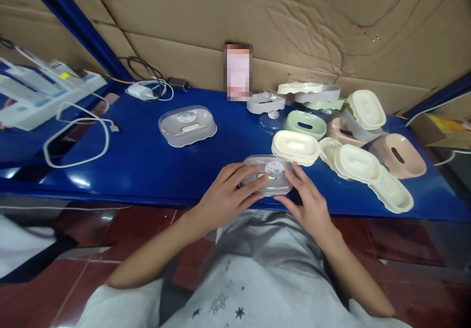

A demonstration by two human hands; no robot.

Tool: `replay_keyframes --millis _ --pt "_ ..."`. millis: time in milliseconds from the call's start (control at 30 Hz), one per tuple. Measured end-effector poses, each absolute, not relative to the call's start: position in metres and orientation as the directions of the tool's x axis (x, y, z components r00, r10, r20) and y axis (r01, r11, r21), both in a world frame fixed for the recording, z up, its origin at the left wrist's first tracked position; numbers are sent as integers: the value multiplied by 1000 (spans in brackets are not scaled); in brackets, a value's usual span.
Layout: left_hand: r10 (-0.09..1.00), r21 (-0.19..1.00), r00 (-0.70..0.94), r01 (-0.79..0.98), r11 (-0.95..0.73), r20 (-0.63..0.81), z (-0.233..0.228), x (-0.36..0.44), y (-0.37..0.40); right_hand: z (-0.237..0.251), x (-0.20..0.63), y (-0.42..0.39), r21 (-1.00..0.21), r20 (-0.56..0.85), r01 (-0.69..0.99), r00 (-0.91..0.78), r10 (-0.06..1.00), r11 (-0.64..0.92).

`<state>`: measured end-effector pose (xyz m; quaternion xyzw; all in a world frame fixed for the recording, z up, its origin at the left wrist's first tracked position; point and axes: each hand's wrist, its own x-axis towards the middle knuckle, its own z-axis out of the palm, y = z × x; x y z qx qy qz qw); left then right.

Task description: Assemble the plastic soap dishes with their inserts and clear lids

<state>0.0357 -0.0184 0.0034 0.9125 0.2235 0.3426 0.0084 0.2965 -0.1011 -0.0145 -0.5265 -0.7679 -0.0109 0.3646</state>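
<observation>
A clear-lidded soap box (272, 168) with a round sticker sits at the front edge of the blue table (147, 161). My left hand (228, 193) lies over its left side, fingers spread on the lid. At the box's right side, my right hand (309, 200) grips its edge. Both hands press on the box. A second closed clear box (187, 125) stands apart at the middle left.
Loose soap-box parts in cream (296, 146), green (305, 123), pink (399, 155) and grey (265, 102) crowd the right half. White cables (77, 136) and white devices (40, 95) lie at the left. A cardboard wall (294, 28) backs the table. Red floor below.
</observation>
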Motion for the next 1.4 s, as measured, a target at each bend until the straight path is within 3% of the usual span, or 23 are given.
replay_keyframes --millis 133,367,500,700,800,967,1200,1267,1400 --pt "352 100 686 380 -920 636 0 34 -16 -18 295 -104 -310 607 839 -188 772 448" --pt "377 115 692 395 -912 615 3 32 -16 -17 297 -105 -314 591 834 -202 781 453" --pt "489 134 647 517 -845 585 6 2 -17 -8 303 -102 -371 473 823 -230 851 429" --pt "646 172 470 714 -679 601 3 -64 -3 -4 317 -84 -210 442 960 -77 894 186" --pt "691 185 392 776 -603 608 2 -76 5 -5 324 -72 -184 461 968 -69 885 171" --pt "579 126 399 738 -663 711 3 -38 -5 -2 326 -67 -200 571 948 -91 816 246" --pt "404 148 711 395 -907 576 -2 32 -31 8 313 -97 -234 540 748 -430 723 620" --pt "395 191 742 348 -918 542 -5 33 -30 11 325 -106 -232 534 778 -399 745 584" --pt "412 288 749 300 -909 520 -8 23 -28 8 372 -121 -231 643 939 -49 765 253"
